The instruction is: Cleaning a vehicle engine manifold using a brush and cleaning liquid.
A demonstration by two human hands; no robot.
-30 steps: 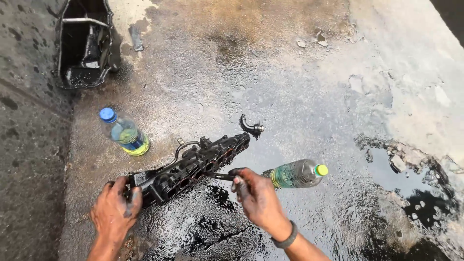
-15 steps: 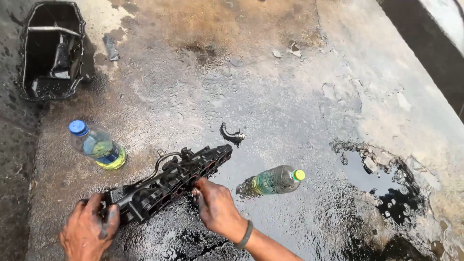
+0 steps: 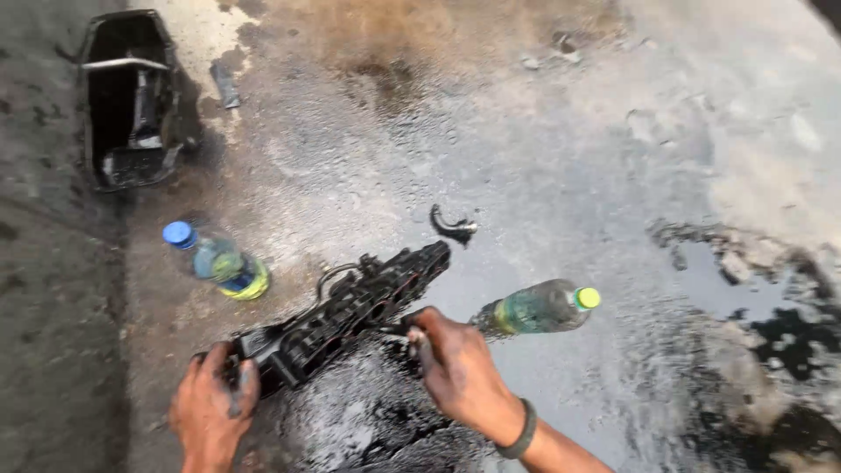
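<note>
From the head camera, the left hand [image 3: 213, 410] is gripping the near end of a black, oil-coated engine cover [image 3: 337, 317] lying on the wet concrete floor [image 3: 543, 175], fingers curled around it. The right hand [image 3: 455, 368] is pinching a small tool against the cover's middle. A green-capped bottle [image 3: 536, 307] is lying just beside that hand; a blue-capped bottle [image 3: 215, 260] is lying to the left. With oil everywhere, the grip could be slipping, and an elbow might be knocking the bottle rolling.
</note>
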